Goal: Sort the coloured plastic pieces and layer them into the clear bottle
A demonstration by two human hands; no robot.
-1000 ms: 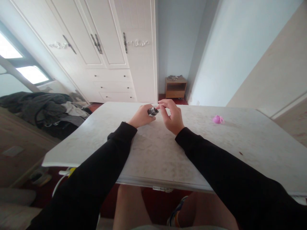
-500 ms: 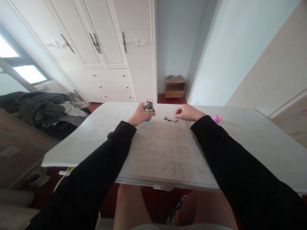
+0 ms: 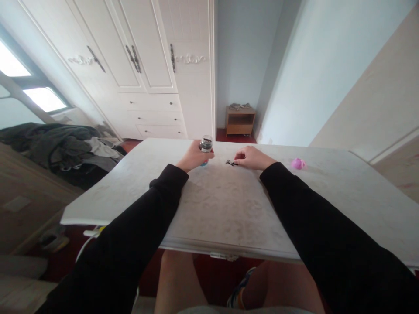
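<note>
My left hand (image 3: pixel 194 155) is wrapped around a small clear jar (image 3: pixel 206 144) with dark contents, held upright at the far part of the table. A bit of blue shows below the fingers at the jar's lower end. To the right, my right hand (image 3: pixel 251 158) rests low over the tabletop, its thumb and fingertips pinched together. These fingertips meet the end of a little group of thin dark pieces (image 3: pixel 230 162), too small to identify. Whatever lies between the fingers is hidden.
A pink, knobbly object (image 3: pixel 298 164) sits on the white table (image 3: pixel 222 205) beyond my right wrist. Dark clothes (image 3: pixel 59 148) are heaped at the left. Behind stand a white wardrobe (image 3: pixel 193 96) and a small wooden cabinet (image 3: pixel 240 121).
My right hand has moved slightly left and down, and its fingers now cover the small dark piece beside the group. The left hand keeps holding the jar. The view has shifted slightly.
</note>
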